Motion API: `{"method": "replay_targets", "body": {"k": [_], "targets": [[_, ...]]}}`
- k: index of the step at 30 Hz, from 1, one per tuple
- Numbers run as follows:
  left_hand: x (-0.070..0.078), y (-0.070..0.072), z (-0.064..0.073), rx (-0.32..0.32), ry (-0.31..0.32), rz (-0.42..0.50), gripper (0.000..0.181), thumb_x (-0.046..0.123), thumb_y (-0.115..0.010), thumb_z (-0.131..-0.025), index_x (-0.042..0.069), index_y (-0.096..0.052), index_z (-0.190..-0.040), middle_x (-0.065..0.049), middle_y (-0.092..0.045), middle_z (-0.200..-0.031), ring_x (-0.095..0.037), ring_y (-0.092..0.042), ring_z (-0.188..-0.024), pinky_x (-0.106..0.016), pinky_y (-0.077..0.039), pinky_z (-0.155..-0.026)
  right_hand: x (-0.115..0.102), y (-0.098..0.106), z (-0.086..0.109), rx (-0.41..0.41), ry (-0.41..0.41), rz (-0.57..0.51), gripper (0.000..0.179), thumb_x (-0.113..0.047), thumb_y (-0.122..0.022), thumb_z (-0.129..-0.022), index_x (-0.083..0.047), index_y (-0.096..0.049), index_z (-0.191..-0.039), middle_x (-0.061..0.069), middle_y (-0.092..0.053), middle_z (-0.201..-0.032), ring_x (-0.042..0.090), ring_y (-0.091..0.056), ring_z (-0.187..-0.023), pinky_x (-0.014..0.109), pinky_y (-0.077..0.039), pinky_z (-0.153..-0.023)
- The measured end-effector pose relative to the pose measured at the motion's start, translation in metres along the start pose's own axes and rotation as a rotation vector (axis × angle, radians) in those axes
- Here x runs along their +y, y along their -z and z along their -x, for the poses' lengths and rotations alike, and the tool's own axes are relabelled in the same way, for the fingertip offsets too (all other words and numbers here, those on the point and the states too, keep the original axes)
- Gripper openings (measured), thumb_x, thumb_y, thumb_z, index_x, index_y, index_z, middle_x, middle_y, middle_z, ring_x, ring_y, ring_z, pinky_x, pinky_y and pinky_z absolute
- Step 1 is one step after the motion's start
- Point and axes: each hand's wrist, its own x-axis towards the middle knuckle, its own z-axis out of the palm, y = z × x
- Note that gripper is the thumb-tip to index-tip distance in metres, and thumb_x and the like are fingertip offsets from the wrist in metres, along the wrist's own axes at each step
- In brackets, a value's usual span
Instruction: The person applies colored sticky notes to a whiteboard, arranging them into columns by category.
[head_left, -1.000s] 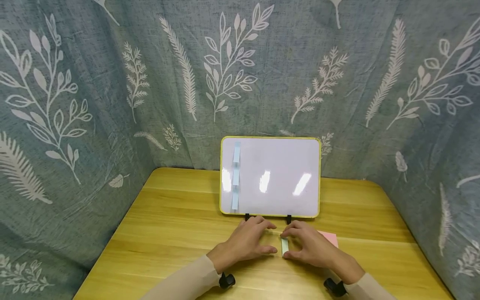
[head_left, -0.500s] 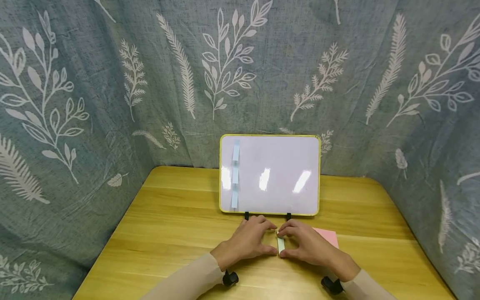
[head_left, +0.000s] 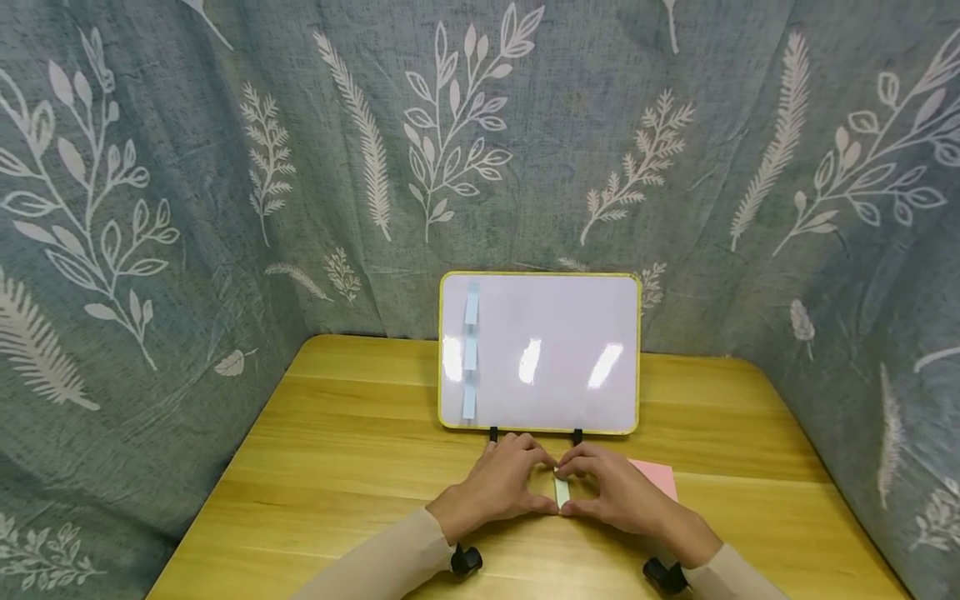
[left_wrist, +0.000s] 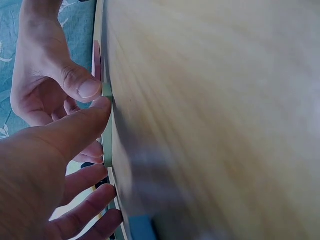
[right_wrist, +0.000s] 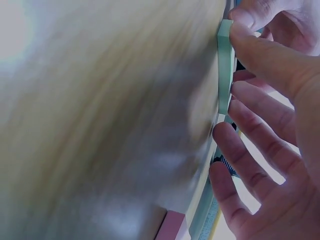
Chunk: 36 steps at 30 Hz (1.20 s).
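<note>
A narrow pale green sticky note pad [head_left: 562,493] lies between both hands on the wooden table, its long side running away from the person. My right hand [head_left: 622,493] holds it lengthwise, thumb at the near end and forefinger at the far end. From the other side my left hand [head_left: 501,483] grips the same two ends, its thumb and forefinger meeting those of the right. The left wrist view shows both thumbs side by side at one end of the green pad [left_wrist: 108,135]. Remaining fingers of the right hand [right_wrist: 270,150] spread loosely beside the pad.
A yellow-framed whiteboard [head_left: 555,350] stands on black feet behind the hands. Three light blue strips [head_left: 470,353] run down its left side. A pink sticky note pad [head_left: 660,477] lies behind the right hand. Patterned curtains [head_left: 360,167] enclose the table [head_left: 337,417].
The right hand has brought the green pad slightly left. The left hand has moved right, and its thumb and forefinger have closed from a gap onto the pad's ends.
</note>
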Motion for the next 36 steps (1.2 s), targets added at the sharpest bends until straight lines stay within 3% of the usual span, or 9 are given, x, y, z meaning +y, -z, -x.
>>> {"method": "replay_targets", "body": {"k": [7,12,26,30,36], "targets": [[0.0018,-0.0024,0.001,-0.011,0.011,0.023,0.062,0.061,-0.098,-0.092,0.029,-0.083,-0.143,0.006,-0.073,-0.143,-0.017,-0.064,-0.13,-0.05,-0.057,-0.112,0.0,-0.0006,0.0004,-0.007,-0.032,-0.028,0.038,-0.046,-0.097,-0.097,-0.02,-0.086,-0.122,-0.003,-0.078,-0.136,0.022,-0.077,-0.12,0.043,-0.067,-0.102],[0.0016,-0.0037,0.001,-0.018,0.013,0.037,0.063,0.061,-0.098,-0.092,0.03,-0.082,-0.144,0.006,-0.073,-0.145,-0.018,-0.064,-0.132,-0.054,-0.056,-0.115,0.0004,-0.0014,0.001,0.001,-0.034,-0.041,0.033,-0.038,-0.098,-0.097,-0.019,-0.087,-0.121,-0.002,-0.079,-0.135,0.023,-0.078,-0.118,0.043,-0.067,-0.099],[0.0006,-0.0044,-0.0004,-0.016,0.013,0.021,0.063,0.064,-0.097,-0.091,0.031,-0.082,-0.143,0.006,-0.072,-0.144,-0.017,-0.063,-0.129,-0.049,-0.057,-0.11,0.0031,-0.0042,0.0007,0.04,0.006,-0.025,0.018,-0.024,-0.094,-0.101,-0.021,-0.089,-0.118,-0.001,-0.081,-0.131,0.021,-0.079,-0.115,0.041,-0.067,-0.097],[0.0007,-0.003,-0.0007,-0.011,0.012,0.014,0.063,0.064,-0.096,-0.092,0.031,-0.082,-0.143,0.006,-0.073,-0.144,-0.017,-0.064,-0.13,-0.046,-0.056,-0.109,0.0025,-0.0025,0.0002,0.026,0.005,-0.03,0.02,-0.033,-0.094,-0.102,-0.022,-0.089,-0.118,0.0,-0.08,-0.132,0.021,-0.078,-0.117,0.042,-0.067,-0.098],[-0.0006,-0.0016,-0.0006,-0.008,0.012,0.021,0.062,0.062,-0.097,-0.092,0.03,-0.083,-0.143,0.007,-0.073,-0.144,-0.016,-0.063,-0.128,-0.043,-0.055,-0.106,-0.0006,0.0025,-0.0015,-0.027,-0.006,-0.014,0.038,-0.045,-0.1,-0.095,-0.022,-0.087,-0.123,-0.001,-0.078,-0.138,0.025,-0.077,-0.123,0.045,-0.066,-0.104]]}}
